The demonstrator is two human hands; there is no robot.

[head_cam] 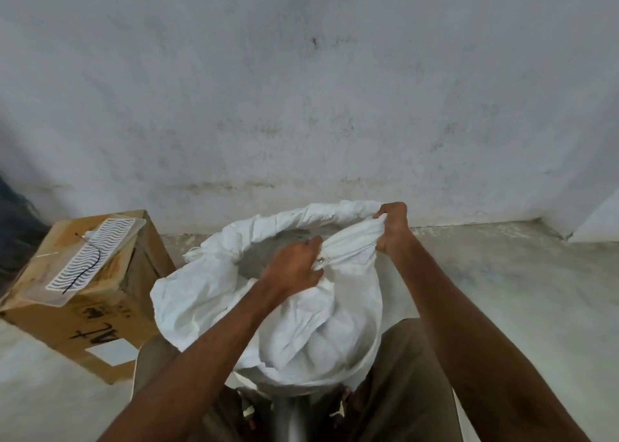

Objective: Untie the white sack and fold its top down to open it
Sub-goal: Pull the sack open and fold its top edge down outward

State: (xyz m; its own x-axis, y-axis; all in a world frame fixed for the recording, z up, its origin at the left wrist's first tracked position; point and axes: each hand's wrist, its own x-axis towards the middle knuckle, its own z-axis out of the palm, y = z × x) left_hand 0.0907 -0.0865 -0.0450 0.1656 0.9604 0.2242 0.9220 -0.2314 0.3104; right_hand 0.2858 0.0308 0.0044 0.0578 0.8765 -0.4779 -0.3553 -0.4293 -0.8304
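The white sack (pixel 294 327) stands upright on the floor between my knees, its mouth open. Its far and left rim (pixel 268 225) is rolled outward into a thick band. Grey powder (pixel 264 257) shows inside. My left hand (pixel 294 267) grips a bunched fold of the near rim, fingers closed around the cloth. My right hand (pixel 393 227) pinches the rim at the far right, pulling the fabric taut between both hands. No tie or string is visible on the sack.
A cardboard box (pixel 90 301) stands to the left of the sack, with a clear plastic sheet printed with white wavy lines (pixel 90 257) and a black wire on top. A stained white wall (pixel 301 107) rises just behind. Bare concrete floor (pixel 502 291) extends to the right.
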